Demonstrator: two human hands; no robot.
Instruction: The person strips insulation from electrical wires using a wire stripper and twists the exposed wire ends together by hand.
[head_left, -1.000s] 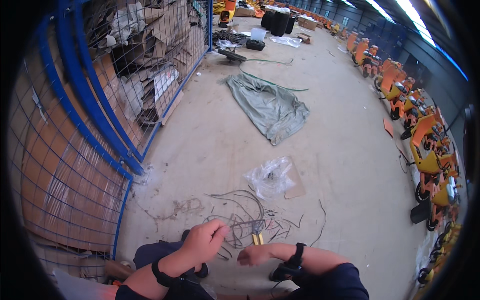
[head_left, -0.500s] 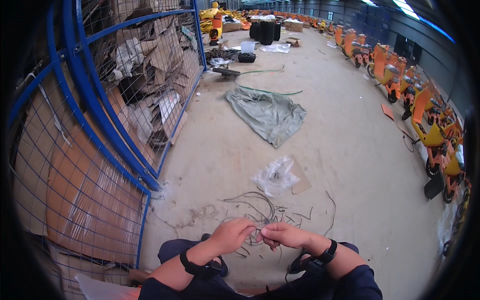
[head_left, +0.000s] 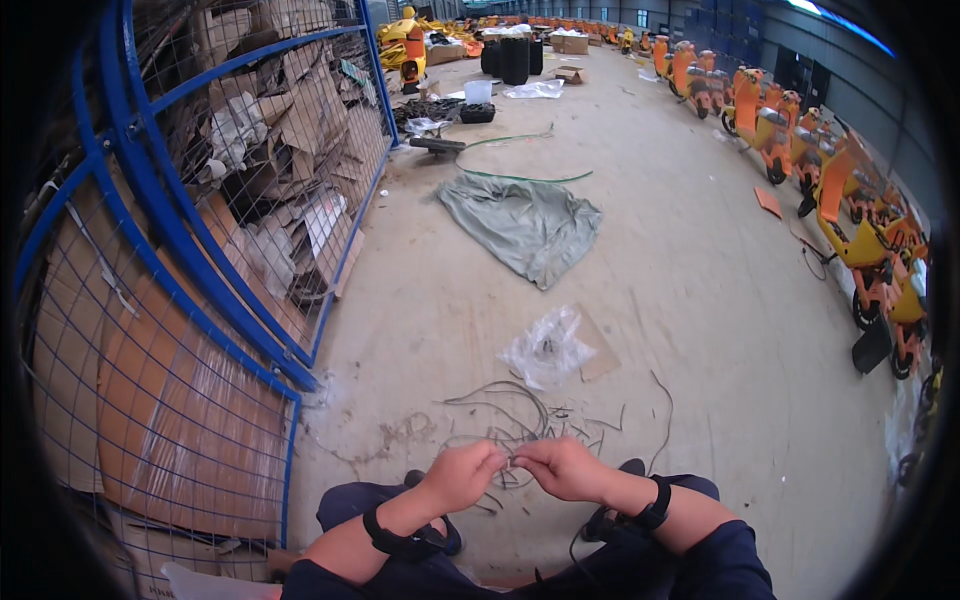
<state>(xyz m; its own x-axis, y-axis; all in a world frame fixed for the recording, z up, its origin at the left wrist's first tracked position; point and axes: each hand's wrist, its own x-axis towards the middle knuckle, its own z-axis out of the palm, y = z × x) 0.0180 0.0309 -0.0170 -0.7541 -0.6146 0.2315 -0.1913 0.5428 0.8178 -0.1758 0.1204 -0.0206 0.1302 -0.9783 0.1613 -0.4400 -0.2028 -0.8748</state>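
Note:
My left hand (head_left: 463, 476) and my right hand (head_left: 566, 469) meet above the floor between my feet. Both are closed in a pinch, fingertips almost touching. Whatever lies between the fingers is too small and too hidden to name. Just beyond and beneath them, thin dark wires (head_left: 532, 400) curl on the concrete, with several short cut pieces (head_left: 590, 440) scattered around. Farther off, a crumpled clear plastic bag (head_left: 546, 350) rests partly on a flat piece of cardboard (head_left: 597, 347).
A blue mesh cage (head_left: 300, 375) full of cardboard (head_left: 165, 370) stands at the left. Ahead lies a grey-green cloth sack (head_left: 525, 222) beside a green strap (head_left: 520, 178). Yellow and orange scooters (head_left: 850, 225) line the right side. Black bins (head_left: 514, 62) stand farther back.
My right hand has turned knuckles up and shifted slightly, its fingers now drawn in toward the left fingertips. The left hand stays nearly in place. The view has tilted a little.

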